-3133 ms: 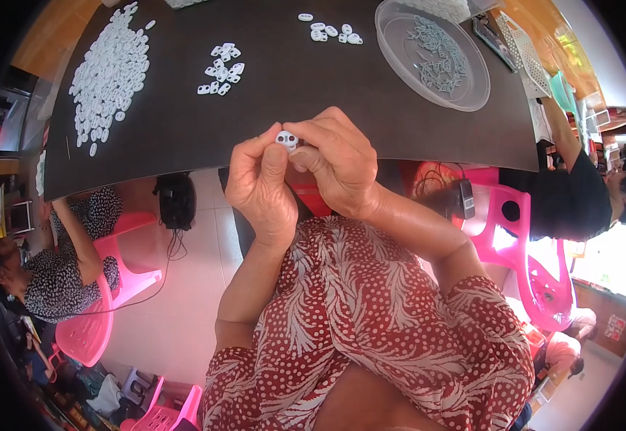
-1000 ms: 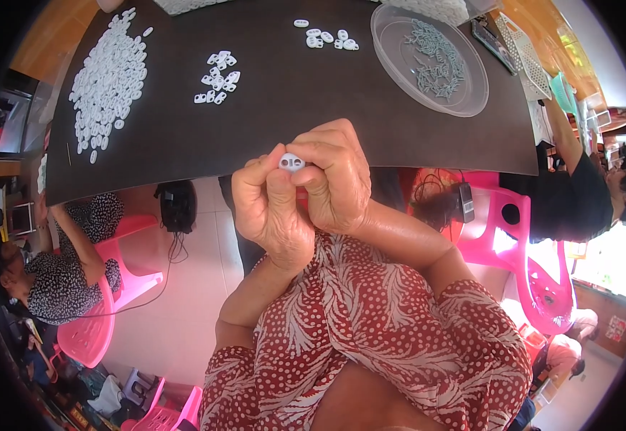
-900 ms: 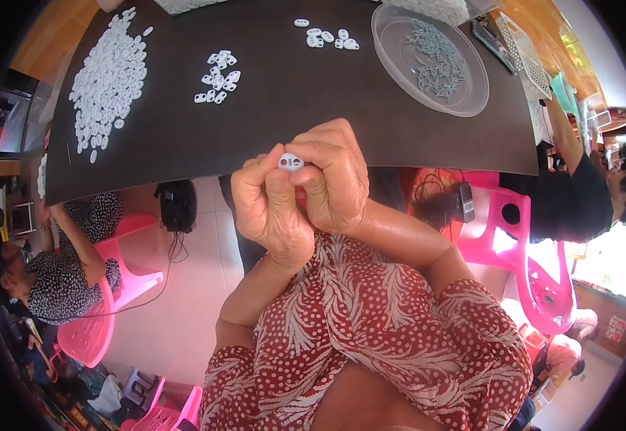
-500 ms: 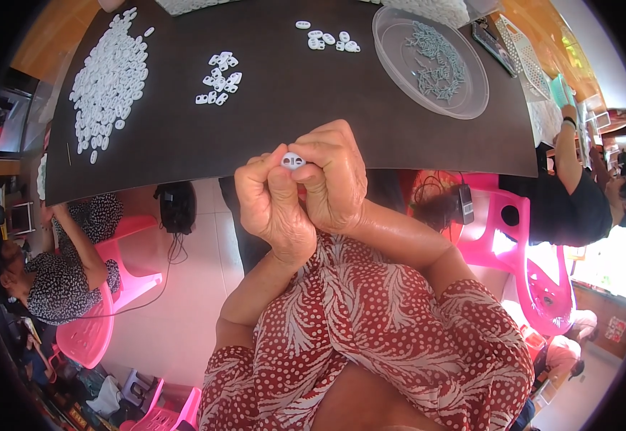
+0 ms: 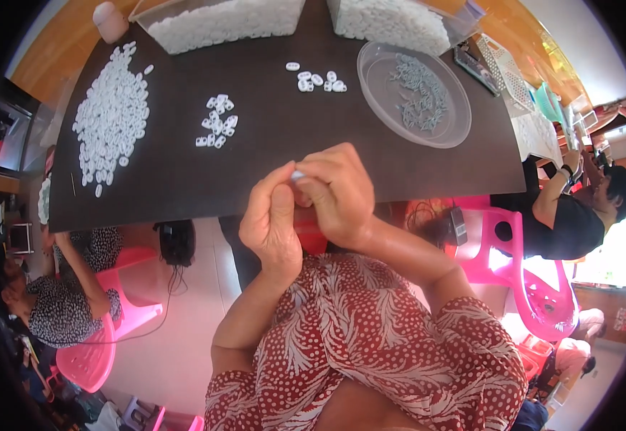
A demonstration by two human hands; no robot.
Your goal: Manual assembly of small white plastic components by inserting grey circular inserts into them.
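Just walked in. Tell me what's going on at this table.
A person seated at a dark table pinches a small white piece between the fingertips of both hands, the left hand and right hand pressed close together above the near edge. On the table lie a large heap of white pieces, two smaller clusters, and a clear round dish holding small grey parts. Other people sit nearby on pink chairs.

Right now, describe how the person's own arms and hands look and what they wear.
Both hands are bare: the left hand and right hand show no gloves, rings or watch. The forearms are uncovered. Short sleeves of a dark red garment with white dots and white leaf shapes end near the elbows.
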